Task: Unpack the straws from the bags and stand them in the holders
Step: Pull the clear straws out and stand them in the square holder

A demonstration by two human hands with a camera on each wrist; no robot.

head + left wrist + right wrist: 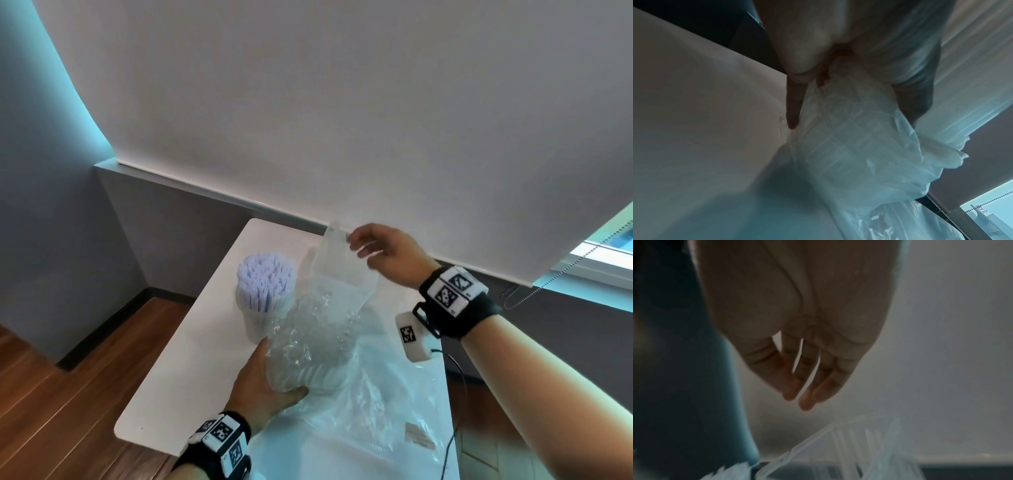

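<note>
A clear holder (255, 325) packed with pale purple straws (265, 284) stands at the table's back left. Just right of it a crumpled clear bag (329, 308) stands upright, with clear straws showing faintly inside. My left hand (270, 377) grips the bag's lower part, thumb in front and fingers (793, 105) curled round the plastic (849, 138). My right hand (370, 250) hovers at the bag's top corner. Its fingers (797, 386) are nearly straight and hold nothing, with the bag's mouth (849, 451) just below them.
The white table (191, 359) is narrow, with wood floor to its left. A second flat clear bag (383, 411) with a small label (418, 438) lies on the near right of the table. A roller blind and window cord (520, 294) hang behind.
</note>
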